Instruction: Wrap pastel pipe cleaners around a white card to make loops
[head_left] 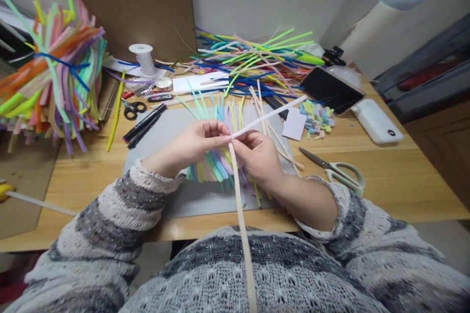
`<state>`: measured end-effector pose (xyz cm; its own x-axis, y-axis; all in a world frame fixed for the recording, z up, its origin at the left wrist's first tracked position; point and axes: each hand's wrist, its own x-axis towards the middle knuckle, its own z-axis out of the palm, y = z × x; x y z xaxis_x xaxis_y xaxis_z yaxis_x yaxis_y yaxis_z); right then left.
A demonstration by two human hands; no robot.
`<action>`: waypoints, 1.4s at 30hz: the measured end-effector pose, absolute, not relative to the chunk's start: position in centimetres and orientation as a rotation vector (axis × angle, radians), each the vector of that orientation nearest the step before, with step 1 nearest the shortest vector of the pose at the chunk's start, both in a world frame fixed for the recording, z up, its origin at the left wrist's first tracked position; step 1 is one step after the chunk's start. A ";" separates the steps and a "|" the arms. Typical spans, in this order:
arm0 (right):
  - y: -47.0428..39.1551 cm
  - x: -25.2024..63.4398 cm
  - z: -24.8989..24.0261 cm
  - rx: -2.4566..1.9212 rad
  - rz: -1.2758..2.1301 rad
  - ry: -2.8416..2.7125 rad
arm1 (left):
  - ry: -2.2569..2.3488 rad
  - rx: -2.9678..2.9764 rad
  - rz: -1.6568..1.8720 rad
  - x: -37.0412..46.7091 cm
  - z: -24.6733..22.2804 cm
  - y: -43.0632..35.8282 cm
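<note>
Fingertips together in front of my chest, my left hand (196, 144) and my right hand (262, 159) are both closed in a pinch. Between them a white pipe cleaner (268, 116) runs up to the right and a cream pipe cleaner (240, 215) hangs down toward my lap. Their meeting point is covered by my fingers, so I cannot tell how they join. Beneath my hands, pastel pipe cleaners (211, 168) in green, blue, lilac and yellow lie on a grey mat (179, 205), partly hidden. Several loose cream pipe cleaners (281, 139) lie just beyond my right hand.
Green-handled scissors (343, 174) lie at right, near a power bank (378, 121), a phone (332, 89) and fuzzy offcuts (319, 116). Black pens (145, 124) and small scissors (134, 109) are left. A tied pipe-cleaner bundle (55, 76) stands far left; a loose pile (253, 61) lies behind.
</note>
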<state>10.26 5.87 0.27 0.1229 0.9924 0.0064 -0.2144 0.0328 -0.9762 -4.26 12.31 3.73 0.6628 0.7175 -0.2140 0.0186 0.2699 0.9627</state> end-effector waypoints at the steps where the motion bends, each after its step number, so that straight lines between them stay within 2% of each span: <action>1: 5.9 10.2 0.3 -1.098 1.230 -0.942 | 0.753 1.232 0.537 -4.2 3.7 12.3; 32: 6.0 10.1 0.6 -0.954 1.376 -0.846 | 1.011 1.646 0.742 -3.9 4.3 11.8; 38: 6.3 9.9 0.5 -1.009 1.477 -0.741 | 0.979 1.559 0.614 -4.6 4.3 12.4; 42: 6.4 10.0 0.3 -0.977 1.388 -0.805 | 0.934 1.549 0.518 -4.8 4.2 12.6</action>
<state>10.01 6.44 0.29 0.0498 0.9945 -0.0922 -0.4140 -0.0635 -0.9081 -4.76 12.57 4.17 0.5795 0.7956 -0.1770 0.2716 0.0162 0.9623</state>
